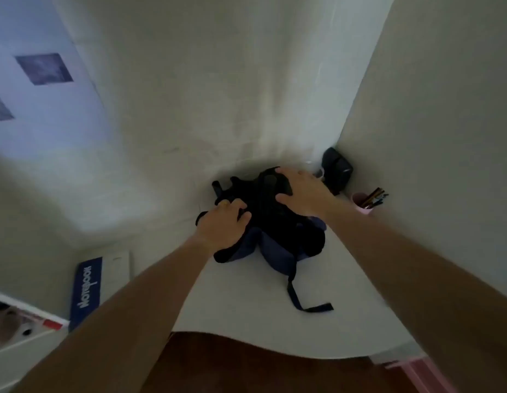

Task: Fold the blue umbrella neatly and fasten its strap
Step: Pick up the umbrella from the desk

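Note:
The dark blue umbrella lies collapsed and crumpled on the white table, close to the wall corner. Its handle end pokes out at the upper left. Its strap trails loose toward the table's front edge. My left hand is closed on a bunch of the fabric at the umbrella's left side. My right hand lies on top of the fabric at the upper right, fingers spread and curled over it.
A black object stands in the wall corner. A pink cup with pencils is against the right wall. A blue notebook and white papers lie at the left. The table's curved front edge is near my body.

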{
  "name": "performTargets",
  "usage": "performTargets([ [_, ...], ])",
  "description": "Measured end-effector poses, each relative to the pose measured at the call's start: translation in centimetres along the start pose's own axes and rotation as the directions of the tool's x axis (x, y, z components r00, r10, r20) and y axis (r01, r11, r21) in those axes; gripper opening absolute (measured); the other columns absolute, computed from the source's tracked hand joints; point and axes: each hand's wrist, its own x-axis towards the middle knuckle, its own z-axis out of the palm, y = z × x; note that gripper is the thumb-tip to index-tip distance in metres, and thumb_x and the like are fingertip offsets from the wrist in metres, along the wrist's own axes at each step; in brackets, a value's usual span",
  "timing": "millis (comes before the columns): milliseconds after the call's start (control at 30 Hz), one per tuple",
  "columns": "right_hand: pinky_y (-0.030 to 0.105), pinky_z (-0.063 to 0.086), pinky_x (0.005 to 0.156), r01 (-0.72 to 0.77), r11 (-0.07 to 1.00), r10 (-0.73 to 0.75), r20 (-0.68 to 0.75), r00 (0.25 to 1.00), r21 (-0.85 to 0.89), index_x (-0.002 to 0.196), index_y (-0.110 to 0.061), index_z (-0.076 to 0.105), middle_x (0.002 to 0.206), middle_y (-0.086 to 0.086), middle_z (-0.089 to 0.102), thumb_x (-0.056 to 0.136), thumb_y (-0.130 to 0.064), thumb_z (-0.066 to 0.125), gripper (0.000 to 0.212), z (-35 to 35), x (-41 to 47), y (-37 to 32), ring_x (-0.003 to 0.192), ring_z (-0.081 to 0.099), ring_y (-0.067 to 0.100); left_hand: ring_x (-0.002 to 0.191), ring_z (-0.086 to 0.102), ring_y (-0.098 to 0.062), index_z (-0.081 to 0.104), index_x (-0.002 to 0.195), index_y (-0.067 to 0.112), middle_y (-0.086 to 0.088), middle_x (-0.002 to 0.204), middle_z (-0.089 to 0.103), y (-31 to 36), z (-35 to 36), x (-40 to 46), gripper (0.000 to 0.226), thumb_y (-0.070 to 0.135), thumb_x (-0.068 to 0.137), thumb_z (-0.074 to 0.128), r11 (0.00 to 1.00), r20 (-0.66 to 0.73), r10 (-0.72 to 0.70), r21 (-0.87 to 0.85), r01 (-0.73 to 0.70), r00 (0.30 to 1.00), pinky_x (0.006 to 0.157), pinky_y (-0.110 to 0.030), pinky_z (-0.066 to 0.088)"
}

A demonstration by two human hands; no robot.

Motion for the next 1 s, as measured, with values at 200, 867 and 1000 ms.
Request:
performTargets([
  [200,0.049,0.047,0.097,0.094,0.992,-0.1,-0.064,0.993,-0.088,0.154,-0.026,0.031,0.146,0.019,0.045,0.097,-0.042,0.055,0.063,3.9,5.4,-0.6,0.126,0.051,0.042,0.112,0.064,-0.024,0.055,0.137,0.023,-0.007,0.128,0.064,-0.7,4.1,3.9,0.038,0.042,0.106,0.045,0.975,-0.059,-0.015,-0.223,0.002,0.998,0.092,-0.042,0.055],
  [867,0.041,0.053,0.09,-0.045,0.997,0.064,-0.313,0.947,0.067,0.126,-0.017,0.057,0.115,0.006,0.068,0.089,-0.022,0.063,0.037,22.5,-11.6,4.7,0.108,0.062,0.029,0.104,0.066,-0.02,0.049,0.139,0.026,0.001,0.117,0.066,-5.4,20.9,-4.1,0.049,0.05,0.097,0.057,0.969,-0.191,0.244,0.08,-0.233,0.951,0.088,-0.043,0.056],
  [1000,0.037,0.051,0.084,-0.155,0.971,0.202,-0.275,0.94,0.182,0.122,-0.006,0.052,0.116,0.015,0.066,0.088,-0.014,0.063,0.037,28.4,-15.9,3.9,0.108,0.062,0.034,0.106,0.064,-0.022,0.05,0.138,0.022,-0.004,0.123,0.064,-6.3,23.6,-10.5,0.046,0.045,0.099,0.058,0.974,-0.192,0.226,0.047,-0.222,0.955,0.085,-0.035,0.053],
])
